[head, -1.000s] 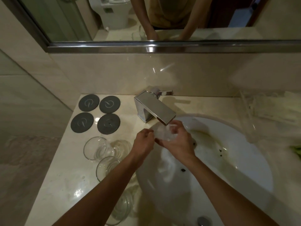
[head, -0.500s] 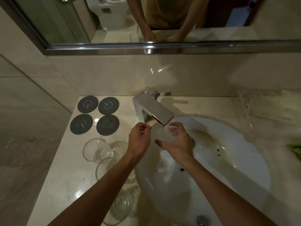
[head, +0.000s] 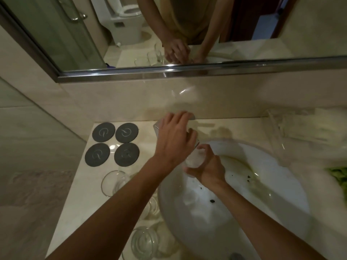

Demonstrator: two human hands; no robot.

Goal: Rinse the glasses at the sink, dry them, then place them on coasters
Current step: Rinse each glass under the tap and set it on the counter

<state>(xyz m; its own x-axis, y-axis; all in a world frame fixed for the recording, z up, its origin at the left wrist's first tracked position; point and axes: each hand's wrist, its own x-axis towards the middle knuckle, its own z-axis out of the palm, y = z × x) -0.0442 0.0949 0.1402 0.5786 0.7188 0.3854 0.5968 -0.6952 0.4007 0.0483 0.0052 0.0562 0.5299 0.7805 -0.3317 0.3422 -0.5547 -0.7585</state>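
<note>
Over the sink [head: 262, 184], the right hand [head: 210, 170] has a grip round a glass [head: 194, 159]; the left hand [head: 174, 139] lies open-fingered on the faucet [head: 156, 126] behind it.

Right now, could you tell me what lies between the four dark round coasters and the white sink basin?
In the head view, only the left hand, over the chrome faucet, lies between the coasters and basin.

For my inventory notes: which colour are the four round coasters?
Dark grey coasters with a thin pale swirl mark, seen in the head view.
</note>
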